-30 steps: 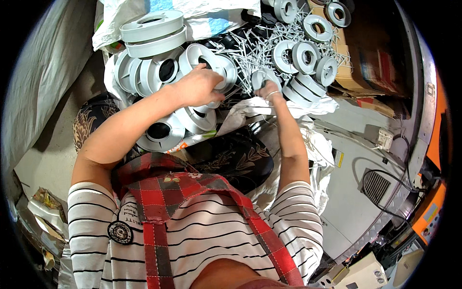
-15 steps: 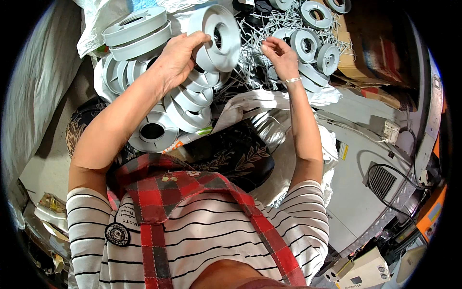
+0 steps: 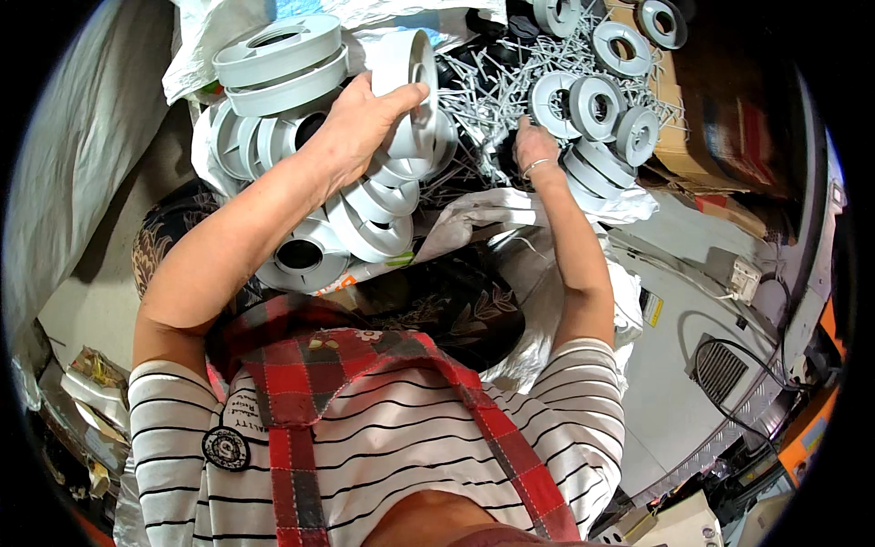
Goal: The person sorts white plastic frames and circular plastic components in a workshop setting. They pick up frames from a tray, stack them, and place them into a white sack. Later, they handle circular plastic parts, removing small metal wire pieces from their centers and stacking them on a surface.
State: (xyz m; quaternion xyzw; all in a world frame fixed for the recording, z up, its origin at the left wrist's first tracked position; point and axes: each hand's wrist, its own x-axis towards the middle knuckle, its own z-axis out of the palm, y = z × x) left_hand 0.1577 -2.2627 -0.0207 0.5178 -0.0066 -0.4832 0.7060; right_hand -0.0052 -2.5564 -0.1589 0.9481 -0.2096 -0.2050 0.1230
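My left hand (image 3: 365,126) grips a light grey plastic flanged ring (image 3: 396,66), thumb over its rim and fingers behind it. The ring is tilted nearly on edge, its round opening turned to the right. My right hand (image 3: 536,146) reaches down at the near edge of a heap of thin grey plastic sticks (image 3: 497,87). Its fingers look curled together, and whatever they hold is hidden. Beside that hand lie several more grey rings (image 3: 597,108). Below and left of the held ring, similar flanged pieces (image 3: 369,228) are piled up.
Two stacked rings (image 3: 287,77) stand at the far left on a white sack (image 3: 196,46). A cardboard box (image 3: 679,146) borders the heap on the right. Nearer on the right is a grey machine cabinet (image 3: 629,365) with a vent and a black cable (image 3: 706,401).
The held ring has been turned from facing me to nearly edge-on. My right hand has lowered from above the stick heap to its near side, fingers closing. The view has shifted slightly.
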